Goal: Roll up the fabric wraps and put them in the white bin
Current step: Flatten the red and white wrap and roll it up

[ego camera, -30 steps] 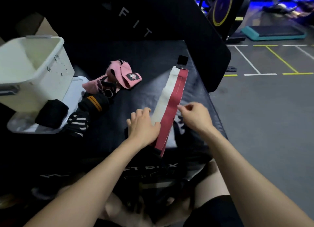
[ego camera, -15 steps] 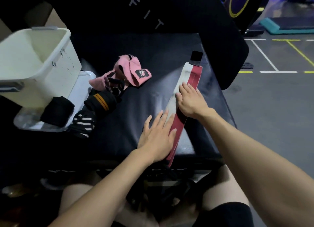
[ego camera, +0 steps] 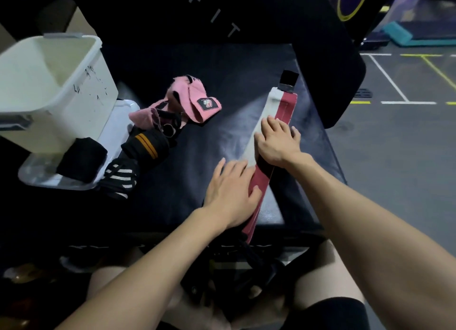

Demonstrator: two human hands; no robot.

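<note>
A long red and white wrap [ego camera: 280, 106] with a black tab at its far end lies flat and straight on the black padded box [ego camera: 209, 65]. My left hand [ego camera: 232, 193] presses flat on its near part, fingers straight. My right hand [ego camera: 277, 140] presses flat on its middle. The white bin [ego camera: 53, 92] stands at the left, tilted on a white lid. A pink wrap [ego camera: 195, 102], a black wrap with orange stripes [ego camera: 145, 144], a black and white striped wrap [ego camera: 121, 179] and a black roll [ego camera: 81, 158] lie beside the bin.
A black padded panel [ego camera: 283, 21] with white letters leans behind the box. Grey gym floor [ego camera: 399, 161] with painted lines lies to the right. My knees are below the box's front edge, with dark straps hanging between them.
Both hands went from pinching the wrap's near end to lying flat on it. My right hand slid farther along the wrap, then stayed about mid-length; the wrap is smoothed out.
</note>
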